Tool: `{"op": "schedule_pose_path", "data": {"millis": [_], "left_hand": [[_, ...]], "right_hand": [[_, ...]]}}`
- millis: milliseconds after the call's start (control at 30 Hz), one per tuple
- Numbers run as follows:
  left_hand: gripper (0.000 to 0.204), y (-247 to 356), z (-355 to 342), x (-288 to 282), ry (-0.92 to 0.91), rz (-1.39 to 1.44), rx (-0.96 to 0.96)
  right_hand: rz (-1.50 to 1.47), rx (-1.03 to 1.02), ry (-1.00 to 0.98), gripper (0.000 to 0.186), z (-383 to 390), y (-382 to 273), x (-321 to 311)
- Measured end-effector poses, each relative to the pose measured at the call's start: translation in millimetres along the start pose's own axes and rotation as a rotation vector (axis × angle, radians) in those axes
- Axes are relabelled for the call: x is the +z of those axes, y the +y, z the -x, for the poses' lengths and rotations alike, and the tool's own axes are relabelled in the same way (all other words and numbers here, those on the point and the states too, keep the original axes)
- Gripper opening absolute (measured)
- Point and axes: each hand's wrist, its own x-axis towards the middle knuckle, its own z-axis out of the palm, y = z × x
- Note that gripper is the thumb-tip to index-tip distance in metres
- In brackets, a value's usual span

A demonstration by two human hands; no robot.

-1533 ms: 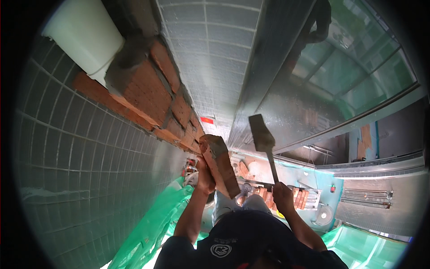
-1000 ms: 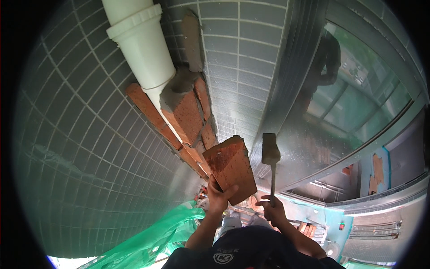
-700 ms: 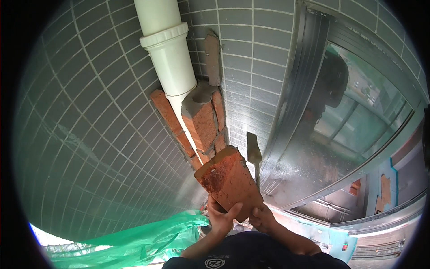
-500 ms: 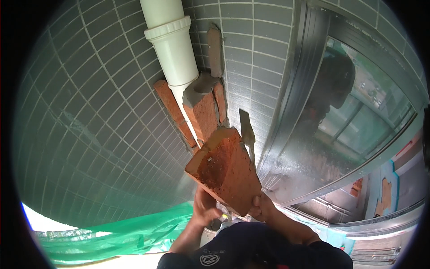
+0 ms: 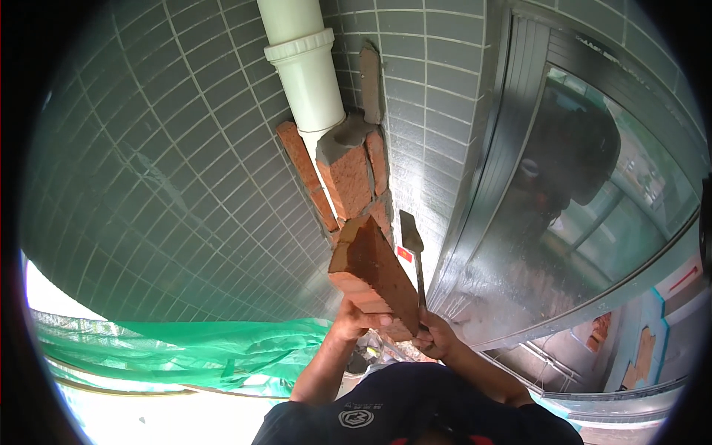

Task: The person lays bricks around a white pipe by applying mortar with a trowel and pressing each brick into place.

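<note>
A red brick (image 5: 377,278) is held up in front of me, its broken, hollowed end pointing toward the wall corner. My left hand (image 5: 354,323) grips its lower left side, fingers wrapped under it. At the lower right, my right hand (image 5: 437,338) closes round the handle of a trowel (image 5: 411,236) and touches the brick's edge. The trowel's flat blade stands up beside the brick. Behind it, a stack of bricks (image 5: 347,182) is built against a white pipe (image 5: 308,85), with grey mortar (image 5: 347,136) on its top.
Grey tiled walls (image 5: 185,126) meet behind the pipe. To the right is a metal-framed window (image 5: 512,185) with a reflection in its glass. Green netting (image 5: 200,352) hangs at the lower left. A narrow mortared strip (image 5: 370,81) runs up the wall beside the pipe.
The brick has turned and tilted, so its hollow now shows less and its long side more. The trowel has dropped slightly with my right hand, and the view has shifted a little.
</note>
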Motion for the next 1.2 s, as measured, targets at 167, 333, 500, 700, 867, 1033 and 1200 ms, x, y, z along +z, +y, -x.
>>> {"op": "schedule_pose_path", "data": {"millis": [167, 333, 500, 700, 867, 1033, 1200], "left_hand": [[0.085, 15, -15, 23, 0.056, -0.187, 0.07], [0.102, 19, -36, 32, 0.547, -0.785, 0.504], [0.107, 17, -47, 40, 0.707, -0.814, 0.625], [0.116, 30, -64, 39, 1.085, -1.128, 0.816], [0.115, 42, -71, 50, 1.128, -1.084, 0.865], [0.116, 46, -65, 58, 1.117, -1.024, 0.87], [0.114, 34, -58, 78, 0.915, -0.712, 0.82]], "right_hand": [[0.108, 0.021, 0.206, 0.034, 6, -6, -14], [0.32, -0.098, 0.246, 0.021, 16, -12, 8], [0.642, -0.334, 0.21, 0.036, -3, -22, 46], [0.939, -0.52, 0.12, 0.042, -8, -23, 56], [1.062, -0.637, 0.12, 0.043, -14, -27, 53], [0.913, -0.618, 0.133, 0.048, -16, -39, 85], [0.892, -0.682, 0.064, 0.069, -39, -41, 96]]}}
